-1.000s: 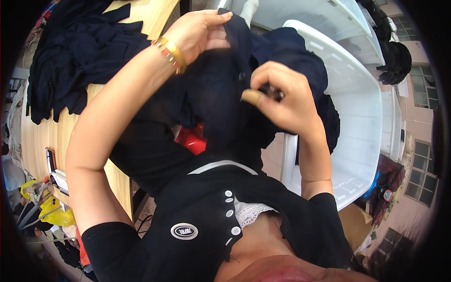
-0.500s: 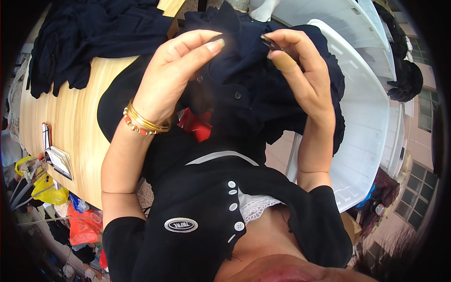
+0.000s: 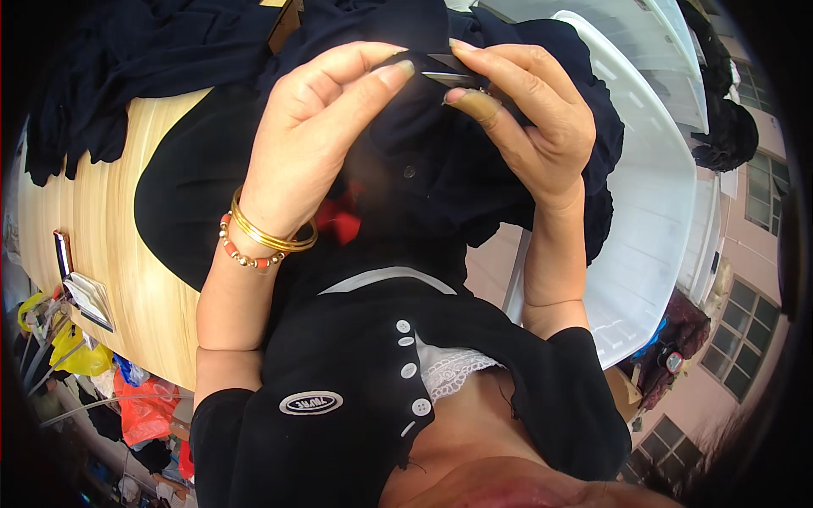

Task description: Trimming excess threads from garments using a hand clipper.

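A dark navy buttoned garment (image 3: 423, 182) hangs from my raised hands and spreads over my lap. My left hand (image 3: 309, 118), with gold bangles and a beaded bracelet at its wrist, pinches an edge of the cloth between thumb and forefinger. Between the thumb and fingers of my right hand (image 3: 542, 110) is a pair of small thread snips (image 3: 447, 80). Their blades point left, close beside the pinched cloth; whether they touch it I cannot tell. A tan covering wraps the right thumb.
At left is a pale wooden table (image 3: 110, 245) with a pile of dark garments (image 3: 195, 51) and a notepad (image 3: 89, 300) on it. A large white plastic tub (image 3: 652, 212) stands at right. Yellow (image 3: 80, 347) and red plastic bags (image 3: 146, 411) lie at lower left.
My right hand has moved left with the snips, bringing their blades up to the left fingertips. My left hand still pinches the cloth. The whole view has shifted slightly.
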Motion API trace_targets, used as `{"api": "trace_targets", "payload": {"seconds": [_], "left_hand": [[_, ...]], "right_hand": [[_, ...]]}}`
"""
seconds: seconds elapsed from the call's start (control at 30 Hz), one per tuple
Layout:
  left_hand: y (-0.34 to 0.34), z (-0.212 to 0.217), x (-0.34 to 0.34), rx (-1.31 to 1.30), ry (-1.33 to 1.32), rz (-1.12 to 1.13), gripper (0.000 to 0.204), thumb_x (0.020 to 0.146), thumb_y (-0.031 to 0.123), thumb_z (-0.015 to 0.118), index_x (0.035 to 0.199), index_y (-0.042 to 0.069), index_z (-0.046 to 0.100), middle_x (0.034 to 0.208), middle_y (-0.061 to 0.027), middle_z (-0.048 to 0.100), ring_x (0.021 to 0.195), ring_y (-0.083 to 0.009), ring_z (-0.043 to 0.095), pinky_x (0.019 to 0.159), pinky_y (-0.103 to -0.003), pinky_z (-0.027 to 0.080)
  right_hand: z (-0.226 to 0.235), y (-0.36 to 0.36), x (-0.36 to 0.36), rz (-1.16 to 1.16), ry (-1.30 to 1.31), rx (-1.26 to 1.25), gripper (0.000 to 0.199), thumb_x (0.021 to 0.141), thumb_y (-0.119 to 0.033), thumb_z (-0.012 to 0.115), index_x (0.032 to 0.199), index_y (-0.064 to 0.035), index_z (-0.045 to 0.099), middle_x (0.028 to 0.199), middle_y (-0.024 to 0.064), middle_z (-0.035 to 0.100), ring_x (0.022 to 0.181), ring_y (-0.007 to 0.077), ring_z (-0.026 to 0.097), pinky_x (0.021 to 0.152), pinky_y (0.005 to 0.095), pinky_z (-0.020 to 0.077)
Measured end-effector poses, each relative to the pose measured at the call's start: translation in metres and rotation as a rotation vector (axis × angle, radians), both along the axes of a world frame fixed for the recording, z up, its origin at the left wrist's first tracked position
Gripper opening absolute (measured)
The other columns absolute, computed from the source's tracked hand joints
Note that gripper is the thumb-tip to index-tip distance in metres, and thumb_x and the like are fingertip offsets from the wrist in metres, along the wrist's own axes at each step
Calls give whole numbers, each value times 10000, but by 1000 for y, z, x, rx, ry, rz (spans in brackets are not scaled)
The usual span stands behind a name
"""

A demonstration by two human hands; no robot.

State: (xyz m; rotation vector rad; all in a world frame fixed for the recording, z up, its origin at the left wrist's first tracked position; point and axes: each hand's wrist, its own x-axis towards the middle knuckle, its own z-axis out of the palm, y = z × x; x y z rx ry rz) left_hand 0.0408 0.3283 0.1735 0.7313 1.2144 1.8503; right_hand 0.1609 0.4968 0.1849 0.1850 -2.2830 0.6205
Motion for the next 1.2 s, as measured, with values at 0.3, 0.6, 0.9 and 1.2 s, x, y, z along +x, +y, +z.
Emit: {"api": "trace_targets", "payload": {"seconds": [0.3,0.6,0.9,1.2], "left_hand": [[-2,-1,-1,-27,48,-19,227,933,106,561,1105,-28,626,975,-16,655,905,-53,582,804,-182,442],[1,4,4,9,-204,-44,235,919,107,546,1111,-8,617,986,-17,647,921,-66,581,843,-195,428],[4,10,26,-93,285,35,314,813,-64,559,1125,-30,543,1009,-19,569,952,-68,520,794,-180,416],[-3,8,26,-51,187,-14,449,735,-131,410,1116,0,609,909,-40,646,823,-122,616,711,-224,474]], "right_hand": [[1,-1,0,-33,-9,18,313,655,-70,800,955,-36,718,796,70,659,677,157,612,581,231,478],[4,-4,5,4,-16,-395,292,766,-18,736,1046,16,661,870,65,667,739,118,623,654,209,475],[3,-8,11,18,-249,-825,145,819,-112,718,851,-15,615,719,-28,556,636,26,512,558,157,377],[26,8,41,-158,399,-748,80,894,-56,613,941,4,590,668,24,577,509,44,511,453,138,375]]}}
